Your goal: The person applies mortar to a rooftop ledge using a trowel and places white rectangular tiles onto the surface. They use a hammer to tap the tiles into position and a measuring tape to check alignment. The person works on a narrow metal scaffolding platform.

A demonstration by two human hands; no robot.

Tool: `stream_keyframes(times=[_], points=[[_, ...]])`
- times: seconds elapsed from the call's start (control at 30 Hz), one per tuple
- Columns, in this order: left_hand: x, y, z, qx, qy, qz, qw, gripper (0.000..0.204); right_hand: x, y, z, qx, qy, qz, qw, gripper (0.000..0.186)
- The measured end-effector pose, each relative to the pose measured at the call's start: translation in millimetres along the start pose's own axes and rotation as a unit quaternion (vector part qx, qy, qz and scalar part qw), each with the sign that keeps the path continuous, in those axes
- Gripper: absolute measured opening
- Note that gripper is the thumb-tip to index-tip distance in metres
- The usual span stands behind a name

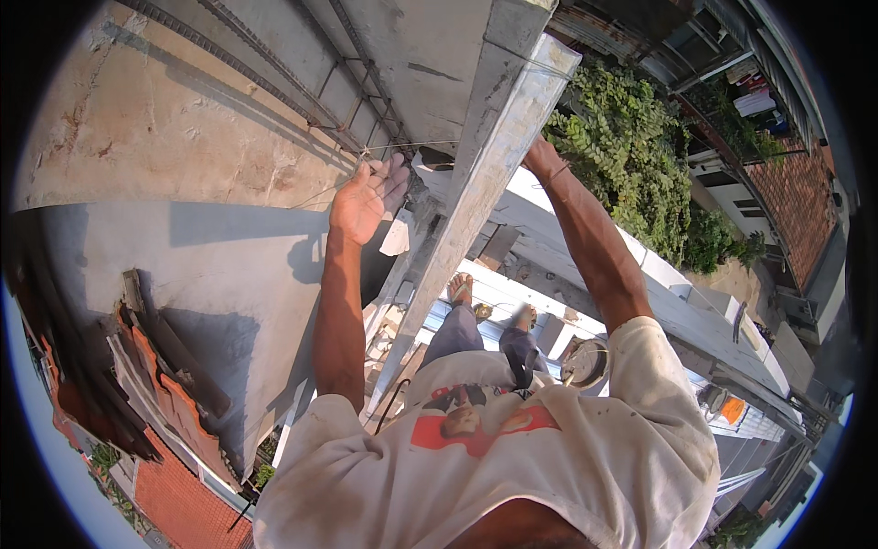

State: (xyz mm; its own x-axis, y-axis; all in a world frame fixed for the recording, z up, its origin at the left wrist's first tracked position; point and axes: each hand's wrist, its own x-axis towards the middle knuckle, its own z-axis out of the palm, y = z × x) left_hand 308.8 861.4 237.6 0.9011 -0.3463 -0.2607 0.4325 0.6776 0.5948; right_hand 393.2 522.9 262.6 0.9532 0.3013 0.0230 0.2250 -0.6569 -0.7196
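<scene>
My left hand (364, 201) is raised beside the rebar, palm showing and fingers stretched apart. A thin wire (412, 145) runs just above its fingertips, from the rebar toward the plank. Whether the fingers touch this wire is too fine to make out. Ribbed steel rebar (247, 73) comes down from the upper left along the wall and meets at the hand. Between my arms stands a long, pale, mortar-stained plank (498, 151), slanting up to the right. My right hand (538, 151) reaches to its far right side; the plank hides the fingers.
A rough plastered wall (183, 119) fills the left, with broken roof tiles (160, 366) below it. My feet (460, 288) stand on narrow boards high up. A bucket (585, 363) sits to their right. Leafy vines (622, 146) and a tiled roof (791, 215) lie beyond.
</scene>
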Motion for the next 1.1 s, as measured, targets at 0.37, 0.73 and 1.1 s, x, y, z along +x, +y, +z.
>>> stream_keyframes(times=[0.37, 0.73, 1.1], points=[[-18, 14, 11, -0.059, -0.009, 0.028, 0.998, 0.034, -1, -10, -32, -0.141, 0.019, -0.150, 0.978, 0.046], [-31, 8, 15, -0.076, -0.003, 0.037, 0.996, 0.049, -6, -26, -39, -0.067, 0.092, -0.161, 0.980, 0.038], [-39, -11, 28, -0.034, 0.016, -0.011, 0.999, 0.086, 5, -11, -16, 0.006, 0.202, -0.119, 0.972, 0.035]])
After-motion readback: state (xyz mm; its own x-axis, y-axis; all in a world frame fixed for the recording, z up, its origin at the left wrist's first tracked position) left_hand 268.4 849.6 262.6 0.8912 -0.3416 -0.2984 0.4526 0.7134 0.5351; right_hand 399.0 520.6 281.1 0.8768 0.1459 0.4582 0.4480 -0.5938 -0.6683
